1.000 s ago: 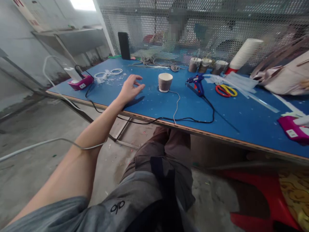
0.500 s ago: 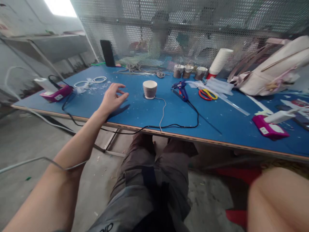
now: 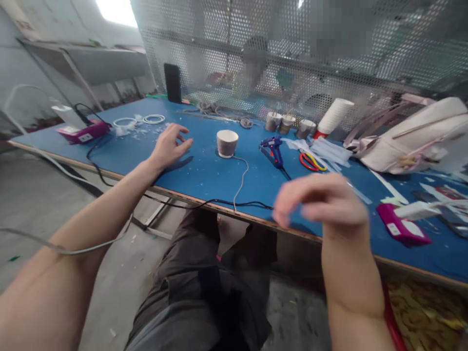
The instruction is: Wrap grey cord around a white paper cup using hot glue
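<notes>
On the blue table a paper cup (image 3: 227, 144) stands upright, wound with grey cord. The loose cord (image 3: 243, 180) trails from its base to the table's front edge. Left of the cup is my left hand (image 3: 171, 147), fingers loosely bent and apart, holding nothing. My right hand (image 3: 323, 199), blurred, hangs above the front edge with curled fingers and a gap between thumb and fingers; nothing shows in it. Beyond it lie a blue hot glue gun (image 3: 273, 150) and scissors (image 3: 310, 162) with red and yellow handles.
Three cord-wrapped cups (image 3: 287, 123) and a stack of paper cups (image 3: 335, 117) stand at the back. A pale bag (image 3: 417, 134) and a magenta power strip (image 3: 400, 226) are right; another power strip (image 3: 83, 132) is left. A black cable (image 3: 215, 201) runs along the front edge.
My right hand has risen from below the table's edge to above it, at the right. My left hand has hardly moved and the cup stays put. The view has shifted slightly.
</notes>
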A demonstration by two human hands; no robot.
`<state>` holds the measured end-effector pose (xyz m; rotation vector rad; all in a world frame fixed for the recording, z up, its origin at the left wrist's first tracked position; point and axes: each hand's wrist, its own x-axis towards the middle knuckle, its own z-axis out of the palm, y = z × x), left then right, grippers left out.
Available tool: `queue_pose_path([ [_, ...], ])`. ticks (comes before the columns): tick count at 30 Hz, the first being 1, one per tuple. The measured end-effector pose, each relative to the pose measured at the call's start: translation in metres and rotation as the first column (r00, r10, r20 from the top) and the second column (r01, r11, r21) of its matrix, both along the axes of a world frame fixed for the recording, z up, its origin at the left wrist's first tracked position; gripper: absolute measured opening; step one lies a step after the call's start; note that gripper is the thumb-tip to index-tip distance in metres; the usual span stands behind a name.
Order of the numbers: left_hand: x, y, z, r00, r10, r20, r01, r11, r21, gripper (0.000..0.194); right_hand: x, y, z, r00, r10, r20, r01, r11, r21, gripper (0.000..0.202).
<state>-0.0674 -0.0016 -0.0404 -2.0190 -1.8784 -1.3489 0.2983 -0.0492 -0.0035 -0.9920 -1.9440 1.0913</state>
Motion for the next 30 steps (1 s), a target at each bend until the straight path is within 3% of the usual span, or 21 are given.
queue_pose_path([
  [2,-0.002,0.002,-0.001,1.0,0.015,-0.021,-0.015,1.0,-0.007,0.014,-0.021,0.023,-0.001,0.971,0.23,0.058,-0.228,0.973,-0.037,0.027],
  [3,-0.002,0.002,-0.002,0.999,0.02,-0.036,-0.02,1.0,-0.013,0.015,-0.031,0.035,-0.005,0.961,0.27,0.06,-0.269,0.963,-0.024,0.024],
  [6,-0.004,0.0,-0.004,0.997,0.029,-0.078,-0.033,0.998,-0.049,0.018,-0.055,0.062,-0.027,0.993,0.086,0.082,-0.096,0.987,0.127,0.021],
  [8,-0.004,-0.002,-0.005,0.994,0.028,-0.105,-0.037,0.996,-0.082,0.02,-0.062,0.07,-0.042,0.996,0.032,0.08,-0.046,0.984,0.174,0.022],
  [11,-0.002,-0.005,-0.007,0.988,0.01,-0.153,-0.028,0.992,-0.119,0.023,-0.063,0.067,-0.052,0.996,0.036,0.077,-0.053,0.972,0.229,0.02],
  [16,0.0,-0.009,-0.008,0.975,-0.051,-0.214,0.014,0.985,-0.173,0.026,-0.062,0.062,-0.052,0.986,0.119,0.115,-0.147,0.946,0.289,0.021],
  [25,-0.002,-0.014,-0.011,0.91,-0.217,-0.352,0.152,0.967,-0.205,0.025,-0.065,0.072,-0.056,0.973,0.152,0.176,-0.165,0.984,0.063,0.022],
  [28,0.007,-0.004,-0.005,0.908,-0.25,-0.337,0.222,0.968,-0.12,0.022,-0.066,0.07,-0.053,0.977,0.154,0.146,-0.155,0.988,-0.005,0.022],
  [30,0.019,0.005,0.001,0.904,-0.259,-0.339,0.252,0.966,-0.066,0.022,-0.064,0.068,-0.05,0.984,0.13,0.125,-0.134,0.991,0.019,0.022],
])
